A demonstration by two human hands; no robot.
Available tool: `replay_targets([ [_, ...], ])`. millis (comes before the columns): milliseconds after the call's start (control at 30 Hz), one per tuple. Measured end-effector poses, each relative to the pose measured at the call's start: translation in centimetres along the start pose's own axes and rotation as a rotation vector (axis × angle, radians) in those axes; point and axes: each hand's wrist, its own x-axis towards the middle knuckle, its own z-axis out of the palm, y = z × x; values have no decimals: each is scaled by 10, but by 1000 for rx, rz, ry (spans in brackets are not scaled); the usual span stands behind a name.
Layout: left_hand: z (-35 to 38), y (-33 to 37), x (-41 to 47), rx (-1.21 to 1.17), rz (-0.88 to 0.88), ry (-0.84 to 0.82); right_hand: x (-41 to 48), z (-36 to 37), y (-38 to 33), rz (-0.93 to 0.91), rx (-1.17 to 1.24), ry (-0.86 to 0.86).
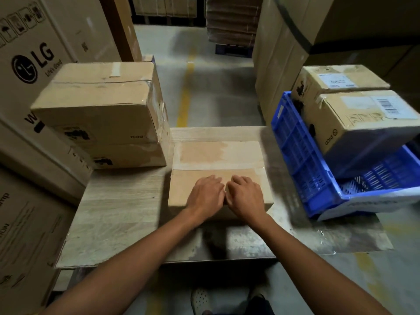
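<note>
- My left hand [205, 195] and right hand [245, 196] lie side by side on the near flap of the cardboard box [218, 155], thumbs almost touching. The fingers are loosely bent and grip nothing.
- The box sits in the middle of the desk [118, 212], with its near edge under my wrists.
- I judge the step to be pressing this flap flat so the top closes. The weight should go down through the palms, not the fingertips, so the card does not buckle.
- The near flap should meet the far flap along the seam [218, 169] without riding over it. Spreading my hands towards the corners would hold it more evenly.
- The desk top is pale and scuffed, and its near edge shines like metal.
- A stack of two boxes [100, 105] stands on the left, just beside my box.
- A tilted blue crate [304, 169] on the right holds two labelled boxes [363, 123].
- A big LG carton [29, 53] stands at far left, and more cartons rise behind.
- A yellow line [185, 94] runs along the concrete floor.
</note>
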Motion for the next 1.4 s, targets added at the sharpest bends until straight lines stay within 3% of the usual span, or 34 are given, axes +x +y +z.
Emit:
replay_targets([
  [100,15,10,-25,-45,76,139,-24,15,2,18,21,132],
  [267,11,23,-26,-10,19,76,-33,19,3,-122,27,205],
  [333,4,26,-18,-10,-1,40,-27,10,7,-117,81,162],
  [600,22,44,26,-84,77,-136,-28,5,39,188,49,-42],
  [767,33,48,32,-42,48,-172,-29,11,44,162,28,-53],
  [933,33,44,47,-40,35,-88,-7,-16,46,185,-44,-48],
  [1133,33,36,69,57,-72,-199,22,-13,63,84,-11,-272],
  [1233,33,33,73,76,-81,-219,22,-10,60,122,-58,-218],
  [1400,10,21,94,78,-1,-113,57,-28,61,108,-125,-146],
])
